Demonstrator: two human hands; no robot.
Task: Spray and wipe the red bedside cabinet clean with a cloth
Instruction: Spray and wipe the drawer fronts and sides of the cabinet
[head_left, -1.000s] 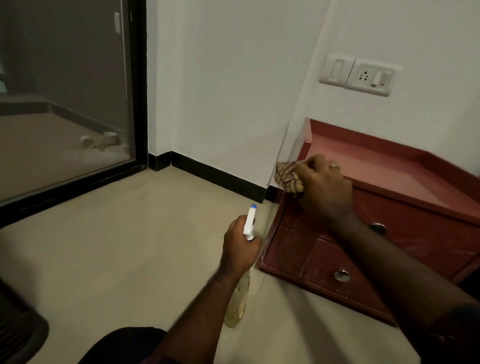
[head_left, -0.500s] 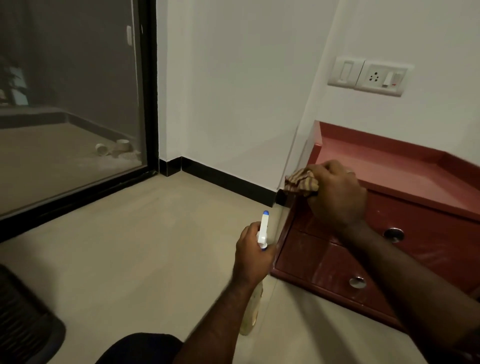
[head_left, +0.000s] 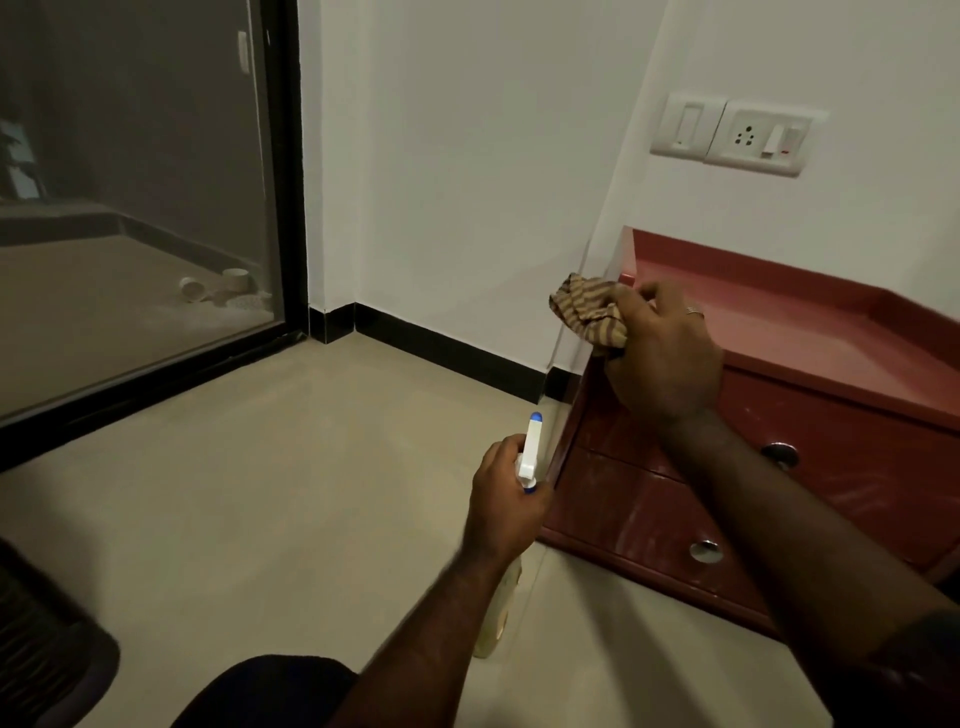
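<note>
The red bedside cabinet (head_left: 810, 332) stands low against the white wall at right, with two drawers and round metal pulls. My right hand (head_left: 662, 353) grips a bunched striped brown cloth (head_left: 589, 314) at the cabinet's front left top corner. My left hand (head_left: 506, 501) holds a spray bottle (head_left: 530, 449) by its neck, just left of the cabinet's lower drawer. Its white and blue nozzle points up, and the pale bottle body hangs below my wrist.
A black-framed glass door (head_left: 156, 208) fills the left, with small white cups (head_left: 218, 286) behind it. A switch and socket plate (head_left: 732, 132) sits on the wall above the cabinet. A dark woven basket (head_left: 47, 660) is at bottom left. Beige floor spreads between.
My right hand has shifted the cloth slightly upward along the cabinet's left top corner. The left hand with the bottle keeps its place beside the drawers. The camera view has shifted a little.
</note>
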